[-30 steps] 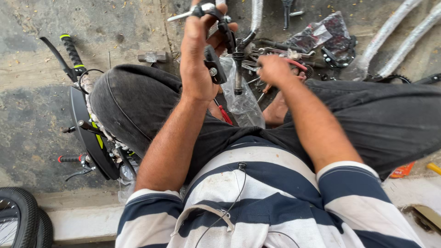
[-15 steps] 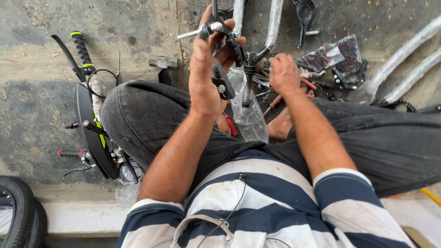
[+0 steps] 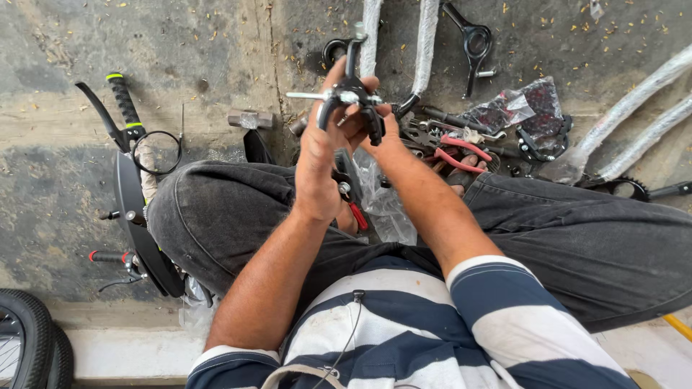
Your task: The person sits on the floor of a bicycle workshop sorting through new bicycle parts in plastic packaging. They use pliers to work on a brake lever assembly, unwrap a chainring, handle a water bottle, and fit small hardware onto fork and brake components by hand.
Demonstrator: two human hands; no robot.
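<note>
Your left hand (image 3: 317, 169) and your right hand (image 3: 375, 133) are both up near the top middle of the frame, and both are closed around a black metal brake part (image 3: 349, 97). Your left hand wraps it from the left side, and your right fingers (image 3: 360, 119) pinch it from below and behind. A thin silver bolt (image 3: 303, 95) sticks out of the part to the left, and a black arm of it points up. This part looks hard and stiff, so it will not bend or squash. It is probably light enough to hold up like this, but bare metal can be slippery, and the small pieces may swing. Hold it by the thick black middle, not by the thin bolt. Just below your hands is a clear plastic bag (image 3: 382, 202) between your knees. To the right of the frame lie red-handled pliers (image 3: 461, 155) on the grey concrete floor (image 3: 202, 57). At the left of the frame are black handlebars with a grip (image 3: 124, 101).
</note>
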